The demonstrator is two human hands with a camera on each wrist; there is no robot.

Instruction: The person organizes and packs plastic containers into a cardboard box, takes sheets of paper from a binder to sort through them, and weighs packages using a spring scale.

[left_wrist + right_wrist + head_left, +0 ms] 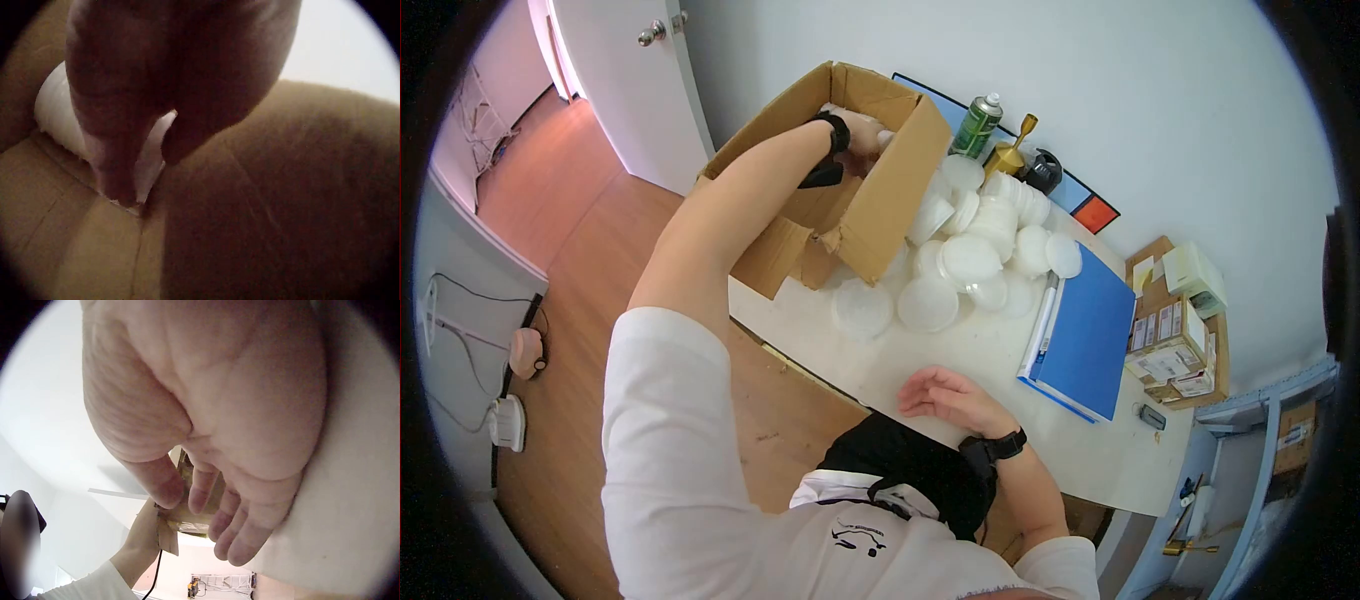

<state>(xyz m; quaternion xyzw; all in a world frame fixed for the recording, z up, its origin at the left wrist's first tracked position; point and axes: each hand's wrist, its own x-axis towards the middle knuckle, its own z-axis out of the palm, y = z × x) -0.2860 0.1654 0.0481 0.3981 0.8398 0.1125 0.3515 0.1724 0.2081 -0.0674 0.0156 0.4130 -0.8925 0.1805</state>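
My left hand (863, 135) reaches down into an open cardboard box (890, 200) on the table's far left. In the left wrist view, its thumb and fingers (115, 162) pinch a thin white plastic piece (150, 159) in the box's corner, partly hidden by the hand. Another white rounded piece (59, 112) lies behind the fingers. My right hand (950, 398) rests at the table's front edge with loosely bent fingers and holds nothing. Right of the box lies a heap of round, whitish plastic lids or shallow tubs (970, 260).
Behind the heap stand a green spray can (977, 125), a gold-coloured object (1006, 155) and a black item (1044, 172). To the right lie a blue folder (1090, 330), a pen (1045, 318) and small cartons (1168, 340). A door (625, 80) stands open at the left.
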